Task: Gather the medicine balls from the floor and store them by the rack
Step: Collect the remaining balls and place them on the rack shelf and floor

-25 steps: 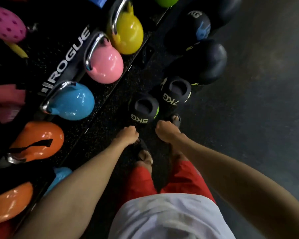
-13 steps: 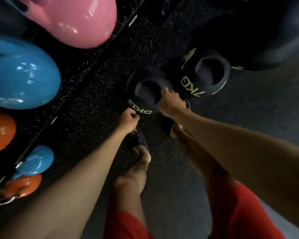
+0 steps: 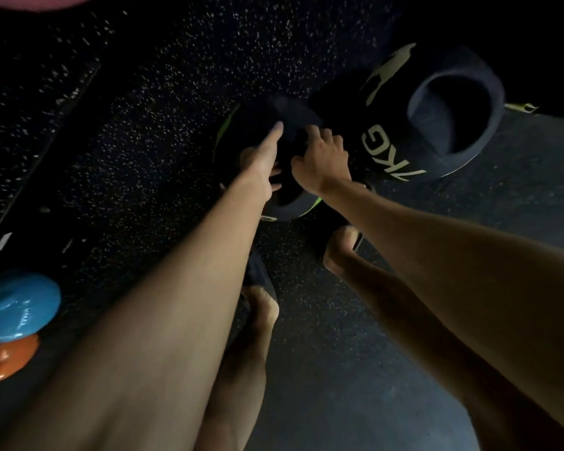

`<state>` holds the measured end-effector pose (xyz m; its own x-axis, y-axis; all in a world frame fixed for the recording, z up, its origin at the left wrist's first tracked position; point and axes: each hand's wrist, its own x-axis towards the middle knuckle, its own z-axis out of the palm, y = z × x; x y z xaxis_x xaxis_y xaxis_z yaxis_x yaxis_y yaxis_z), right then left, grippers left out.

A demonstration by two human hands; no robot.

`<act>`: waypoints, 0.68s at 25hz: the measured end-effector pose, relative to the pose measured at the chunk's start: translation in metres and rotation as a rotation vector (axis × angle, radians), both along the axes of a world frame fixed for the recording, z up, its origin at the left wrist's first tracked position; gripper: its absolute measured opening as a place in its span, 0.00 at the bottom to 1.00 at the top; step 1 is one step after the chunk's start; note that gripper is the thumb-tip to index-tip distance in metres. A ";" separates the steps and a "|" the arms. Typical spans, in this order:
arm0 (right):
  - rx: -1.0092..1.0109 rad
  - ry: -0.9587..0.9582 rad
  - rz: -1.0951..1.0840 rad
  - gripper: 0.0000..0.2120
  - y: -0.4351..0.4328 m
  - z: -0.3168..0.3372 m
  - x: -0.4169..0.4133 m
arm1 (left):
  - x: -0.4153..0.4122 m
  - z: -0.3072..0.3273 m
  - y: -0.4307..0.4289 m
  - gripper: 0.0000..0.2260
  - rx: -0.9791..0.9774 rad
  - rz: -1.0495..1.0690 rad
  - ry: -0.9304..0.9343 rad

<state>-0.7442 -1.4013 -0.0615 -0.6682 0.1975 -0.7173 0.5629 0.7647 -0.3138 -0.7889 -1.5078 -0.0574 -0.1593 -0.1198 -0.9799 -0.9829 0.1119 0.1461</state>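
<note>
The nearer medicine ball (image 3: 293,203), a dark one with green trim, is sitting on the speckled rubber floor (image 3: 163,102) just ahead of the person's feet, and both hands are settling onto it. The left hand (image 3: 261,157) is lying over the ball's top with the fingers stretched forward and unclenched, not yet wrapping anything; the right hand (image 3: 323,161) is curling its fingers down over the rim of the ball's hand hole, though whether they are actually gripping an inner handle is hidden from here. Placing one hand on each side is likely meant to share a heavy, round load and keep it from rolling during the lift. A second ball (image 3: 437,125), marked 7KG, is resting right against the first on the right, so the right hand is working in a tight gap between the two. Farther right a larger dark shape is looming at the picture's edge, too dim to identify. The person's right foot (image 3: 342,245) is standing just beside the ball's near edge, and the left foot (image 3: 261,304) is sitting a little farther back, so the ball needs to be coming straight up rather than swinging toward the toes. To the left the floor is lying open up to a dark border strip, beyond which a blue kettlebell (image 3: 20,304) and an orange one (image 3: 4,359) are sitting well apart from the hands.
</note>
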 end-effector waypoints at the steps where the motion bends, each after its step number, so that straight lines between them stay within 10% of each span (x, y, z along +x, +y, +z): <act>1: -0.008 0.020 0.014 0.27 -0.003 0.004 0.007 | -0.002 -0.006 -0.001 0.37 -0.020 0.003 -0.024; 7: -0.317 0.062 0.140 0.25 -0.056 0.038 0.072 | 0.040 -0.010 -0.051 0.15 -0.320 0.138 0.027; 12: -0.221 0.210 -0.237 0.18 -0.063 0.028 0.080 | 0.081 -0.025 -0.143 0.19 -0.388 0.023 0.042; 17: -0.240 -0.072 -0.367 0.21 -0.042 -0.040 0.064 | 0.077 -0.040 -0.183 0.05 -0.297 -0.037 0.048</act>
